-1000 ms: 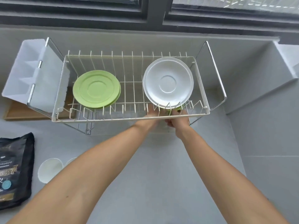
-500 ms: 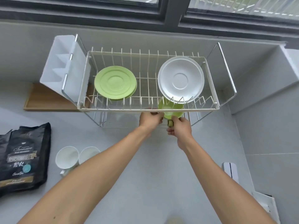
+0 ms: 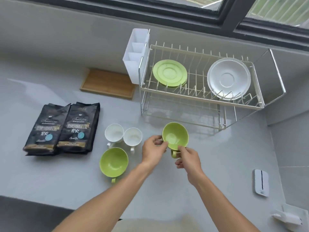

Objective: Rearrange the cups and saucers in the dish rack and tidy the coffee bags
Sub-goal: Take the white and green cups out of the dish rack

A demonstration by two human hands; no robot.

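Note:
I hold a green cup (image 3: 175, 135) over the counter in front of the dish rack (image 3: 200, 99). My left hand (image 3: 153, 150) grips its left rim and my right hand (image 3: 188, 159) holds it by the handle side. A second green cup (image 3: 114, 162) and two white cups (image 3: 114, 132) (image 3: 133, 136) stand on the counter to the left. On the rack's upper tier a green saucer (image 3: 169, 72) leans at the left and a white saucer (image 3: 229, 78) at the right. Two black coffee bags (image 3: 62, 128) lie side by side further left.
A white cutlery holder (image 3: 136, 54) hangs on the rack's left end, with a wooden board (image 3: 107, 83) on the counter beside it. A small white device (image 3: 261, 182) lies at the right. The rack's lower tier (image 3: 184, 113) holds nothing visible. A window runs along the back wall.
Both hands drew the green cup out from the rack's lower tier and brought it toward me over the counter. The view swung left, bringing the other cups and both coffee bags into sight.

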